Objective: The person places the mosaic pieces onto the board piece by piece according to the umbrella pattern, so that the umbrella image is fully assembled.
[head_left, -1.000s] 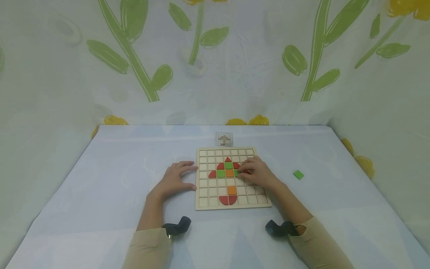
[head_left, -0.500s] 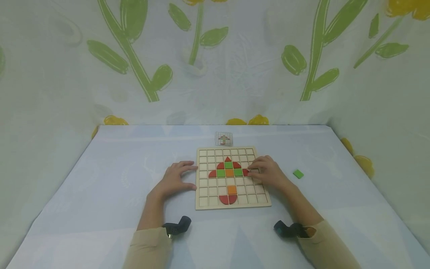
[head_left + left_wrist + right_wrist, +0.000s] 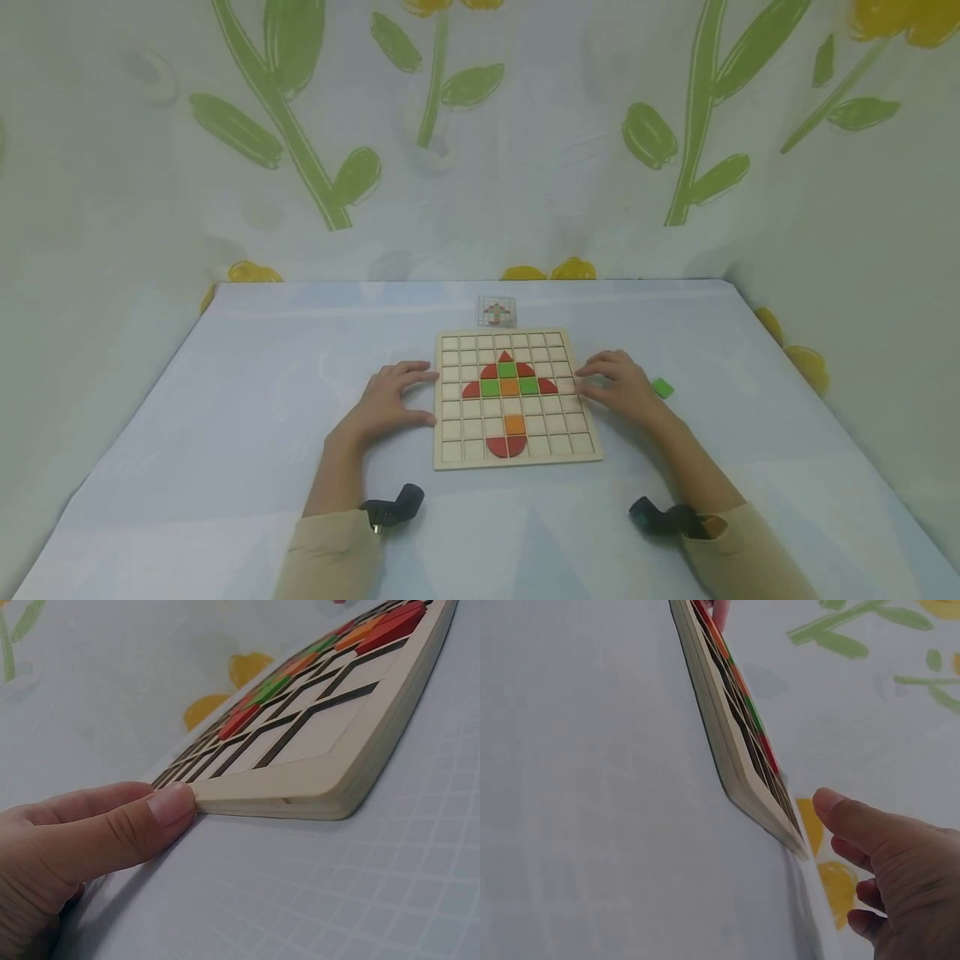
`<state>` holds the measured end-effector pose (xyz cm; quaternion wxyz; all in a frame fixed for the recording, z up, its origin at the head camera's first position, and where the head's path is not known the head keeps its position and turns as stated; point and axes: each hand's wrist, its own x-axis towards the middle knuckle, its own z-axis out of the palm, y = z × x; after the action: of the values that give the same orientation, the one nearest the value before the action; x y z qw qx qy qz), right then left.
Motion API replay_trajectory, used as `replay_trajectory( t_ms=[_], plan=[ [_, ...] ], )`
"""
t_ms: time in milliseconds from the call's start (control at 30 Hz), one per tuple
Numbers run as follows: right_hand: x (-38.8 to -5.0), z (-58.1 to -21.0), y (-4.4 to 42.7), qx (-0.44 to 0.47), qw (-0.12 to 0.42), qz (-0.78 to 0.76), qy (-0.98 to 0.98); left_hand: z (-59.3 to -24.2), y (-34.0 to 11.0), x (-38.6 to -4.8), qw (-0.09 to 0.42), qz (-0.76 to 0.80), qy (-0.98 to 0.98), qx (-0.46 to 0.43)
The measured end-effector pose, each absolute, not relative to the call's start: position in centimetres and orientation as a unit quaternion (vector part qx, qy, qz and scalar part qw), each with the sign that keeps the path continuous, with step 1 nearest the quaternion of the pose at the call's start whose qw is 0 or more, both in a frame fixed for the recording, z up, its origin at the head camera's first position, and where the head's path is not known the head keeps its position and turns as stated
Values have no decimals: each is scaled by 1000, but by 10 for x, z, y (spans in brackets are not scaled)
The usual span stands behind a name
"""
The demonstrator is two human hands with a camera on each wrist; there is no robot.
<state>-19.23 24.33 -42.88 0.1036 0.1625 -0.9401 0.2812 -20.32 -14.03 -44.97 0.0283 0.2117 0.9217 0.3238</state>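
Observation:
A square wooden grid board [image 3: 465, 462] lies flat on the table. Red, green and orange pieces sit in its cells: a red triangle [image 3: 506, 357] on top, green squares [image 3: 490, 388] either side of an orange square [image 3: 510, 387], and red rounded pieces [image 3: 506, 447] near the bottom. My left hand [image 3: 385, 406] has its thumb and fingertips against the board's left edge, fingers loosely spread, also visible in the left wrist view. Just off the right edge is my right hand [image 3: 622, 389], fingers relaxed and apart, holding nothing in the right wrist view.
A loose green square [image 3: 663, 387] lies on the table just beyond the right hand. Behind the board is a small card [image 3: 497, 312] showing a gridded figure. A flower-printed cloth [image 3: 555, 167] hangs at the back and sides.
My right hand has drawn back rightward from the board's pieces to beyond its right edge, uncovering the green square and red piece there. The left hand has stayed at the left edge.

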Motion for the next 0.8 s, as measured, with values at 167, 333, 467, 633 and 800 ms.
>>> replay_trajectory(
  t_ms=[167, 333, 467, 633, 800],
  plan=[
    [-187, -431, 257, 156, 116, 276, -941, -452, -140, -204, 29, 325, 921, 211],
    [-181, -429, 270, 140, 113, 283, -942, -452, -140, -204, 27, 328, 921, 210],
    [-178, -427, 281, 131, 118, 281, -944, -451, -140, -204, 28, 328, 921, 208],
    [-174, -427, 295, 141, 145, 269, -941, -450, -140, -203, 27, 330, 921, 208],
    [-170, -429, 307, 120, 131, 268, -947, -450, -140, -203, 30, 326, 922, 205]
  ],
)
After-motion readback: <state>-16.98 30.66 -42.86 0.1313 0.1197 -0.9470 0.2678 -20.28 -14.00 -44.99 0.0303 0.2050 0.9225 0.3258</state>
